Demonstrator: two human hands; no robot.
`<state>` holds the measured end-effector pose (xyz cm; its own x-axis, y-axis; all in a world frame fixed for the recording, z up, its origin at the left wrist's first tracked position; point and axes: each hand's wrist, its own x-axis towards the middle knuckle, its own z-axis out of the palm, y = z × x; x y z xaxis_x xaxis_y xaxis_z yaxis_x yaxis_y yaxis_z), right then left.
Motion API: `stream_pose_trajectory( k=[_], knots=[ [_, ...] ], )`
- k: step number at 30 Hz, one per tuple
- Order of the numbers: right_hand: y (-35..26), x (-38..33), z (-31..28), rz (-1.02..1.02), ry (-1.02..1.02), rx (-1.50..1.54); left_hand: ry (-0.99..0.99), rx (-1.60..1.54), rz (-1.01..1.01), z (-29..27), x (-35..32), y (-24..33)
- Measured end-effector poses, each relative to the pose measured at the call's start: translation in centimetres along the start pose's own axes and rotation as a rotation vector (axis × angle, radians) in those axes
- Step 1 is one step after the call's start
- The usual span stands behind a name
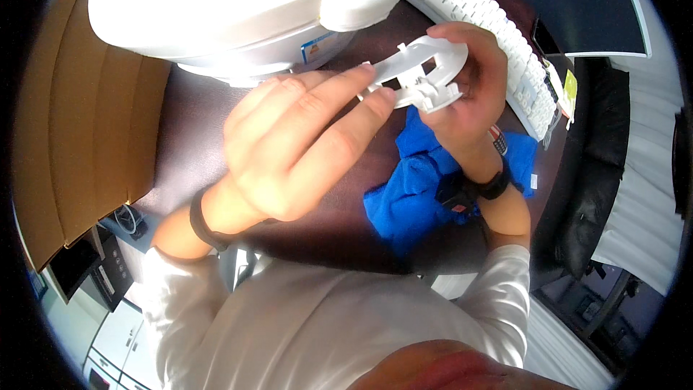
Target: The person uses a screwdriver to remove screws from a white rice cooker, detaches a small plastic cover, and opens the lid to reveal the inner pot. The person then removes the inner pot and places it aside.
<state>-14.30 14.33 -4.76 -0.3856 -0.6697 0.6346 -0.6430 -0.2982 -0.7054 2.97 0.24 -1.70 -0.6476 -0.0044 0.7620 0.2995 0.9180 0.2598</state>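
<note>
One white curtain [652, 202] hangs beyond the dark tabletop [339, 213].

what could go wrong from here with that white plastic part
The white plastic part has small tabs that might snap if the left hand presses too hard. If the right hand loosens, the part could drop onto the table or blue cloth. The large white object sits close to the left hand and might get bumped.

White plastic part [419, 91] partly hidden, large appliance [224, 11] cropped at top
</note>
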Motion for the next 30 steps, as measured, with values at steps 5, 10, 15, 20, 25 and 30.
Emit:
stream_pose_trajectory(
  k=[5,10,15,20,25,30],
  knots=[
    [1.2,1.2,0.7,0.003,0.041,0.087,0.018,0.003,-0.087,0.2,-0.1,-0.4],
    [1.4,2.7,1.6,0.018,0.058,0.223,-0.006,-0.028,-0.272,-0.3,0.4,0.5],
    [1.1,3.9,1.7,-0.003,0.013,0.136,0.044,-0.01,-0.222,-0.5,0.4,0.4],
    [2.9,3.4,1.2,0.045,-0.17,0.641,0.012,0.004,-0.212,-1.1,0.5,0.5],
    [1.2,3.7,1.3,0.091,-0.09,0.408,-0.081,0.023,-0.241,-1.8,-0.2,0.8],
    [0.4,3.7,1.3,0.129,-0.076,0.322,-0.082,0.006,-0.258,-1.9,-0.3,0.8]
  ],
)
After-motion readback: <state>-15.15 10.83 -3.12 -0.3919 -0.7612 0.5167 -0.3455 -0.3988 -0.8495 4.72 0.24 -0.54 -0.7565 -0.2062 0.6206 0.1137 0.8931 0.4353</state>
